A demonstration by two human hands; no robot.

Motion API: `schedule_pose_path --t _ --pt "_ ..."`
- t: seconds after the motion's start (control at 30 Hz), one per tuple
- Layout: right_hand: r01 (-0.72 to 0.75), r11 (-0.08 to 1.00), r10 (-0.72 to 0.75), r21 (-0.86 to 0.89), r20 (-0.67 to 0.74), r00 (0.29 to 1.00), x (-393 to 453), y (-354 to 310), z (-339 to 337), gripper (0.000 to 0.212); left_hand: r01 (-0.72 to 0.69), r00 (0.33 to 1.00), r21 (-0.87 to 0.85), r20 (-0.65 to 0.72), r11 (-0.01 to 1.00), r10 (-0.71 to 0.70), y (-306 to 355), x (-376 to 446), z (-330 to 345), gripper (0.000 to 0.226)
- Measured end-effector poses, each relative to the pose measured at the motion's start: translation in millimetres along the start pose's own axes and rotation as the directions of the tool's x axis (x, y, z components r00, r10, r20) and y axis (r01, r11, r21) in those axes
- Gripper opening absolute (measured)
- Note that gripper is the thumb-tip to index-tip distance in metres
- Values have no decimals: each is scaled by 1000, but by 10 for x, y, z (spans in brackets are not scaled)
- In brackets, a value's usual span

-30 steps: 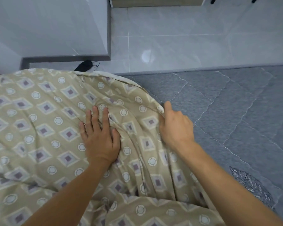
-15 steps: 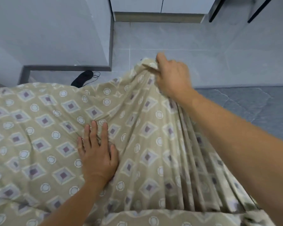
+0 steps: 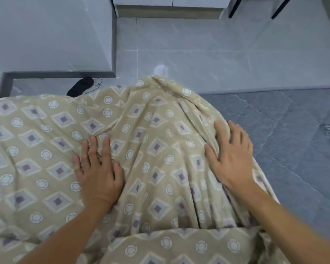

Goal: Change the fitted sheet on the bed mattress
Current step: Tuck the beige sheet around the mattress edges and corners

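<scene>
Two hands rest flat on the beige patterned sheet (image 3: pixel 156 149): the left hand (image 3: pixel 97 168) presses it with straight fingers, the right hand (image 3: pixel 231 157) lies spread on its bunched folds, each grip open, holding nothing. Sheet covers the grey mattress (image 3: pixel 297 149) partly.

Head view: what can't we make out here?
- Mattress left part: hidden under the patterned sheet.
- Sheet's elastic hem: not visible, folded under.
- Black object on the floor: partly behind the sheet, unidentifiable.
- Left hand and right hand: palms hidden, backs only.
</scene>
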State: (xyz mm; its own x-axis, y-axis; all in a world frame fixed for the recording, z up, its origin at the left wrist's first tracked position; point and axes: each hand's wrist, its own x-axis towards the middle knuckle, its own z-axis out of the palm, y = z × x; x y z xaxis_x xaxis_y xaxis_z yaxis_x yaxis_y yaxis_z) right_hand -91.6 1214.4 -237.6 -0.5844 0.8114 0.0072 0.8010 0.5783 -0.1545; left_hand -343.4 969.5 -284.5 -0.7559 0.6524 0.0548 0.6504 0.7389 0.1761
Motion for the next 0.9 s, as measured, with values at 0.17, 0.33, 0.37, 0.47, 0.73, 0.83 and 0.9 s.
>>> schedule_pose_path --t 0.17,0.33,0.37,0.47,0.73,0.83,0.9 --pt "4 1000 -4 15 -3 1000 -151 127 258 68 3 999 -17 48 1000 -2 32 -24 -68 75" --pt "7 999 -5 47 -26 1000 -175 158 226 67 13 997 -249 80 969 7 624 130 -591 67" --pt "6 998 -3 60 -41 999 -160 155 237 67 -78 993 -331 57 941 102 882 201 -622 64" --pt "-1 997 7 82 -73 997 -142 196 247 67 -261 950 -334 77 906 302 1561 338 -557 65" --pt "19 992 -7 123 -98 995 -141 227 273 72 -355 933 25 78 934 352 1634 270 204 75" --pt "33 978 -16 205 -86 996 -164 229 192 74 -352 934 16 76 936 350 1637 256 224 77" --pt "44 951 -12 306 -106 994 -163 232 142 71 -344 937 24 75 939 341 1614 276 236 77"
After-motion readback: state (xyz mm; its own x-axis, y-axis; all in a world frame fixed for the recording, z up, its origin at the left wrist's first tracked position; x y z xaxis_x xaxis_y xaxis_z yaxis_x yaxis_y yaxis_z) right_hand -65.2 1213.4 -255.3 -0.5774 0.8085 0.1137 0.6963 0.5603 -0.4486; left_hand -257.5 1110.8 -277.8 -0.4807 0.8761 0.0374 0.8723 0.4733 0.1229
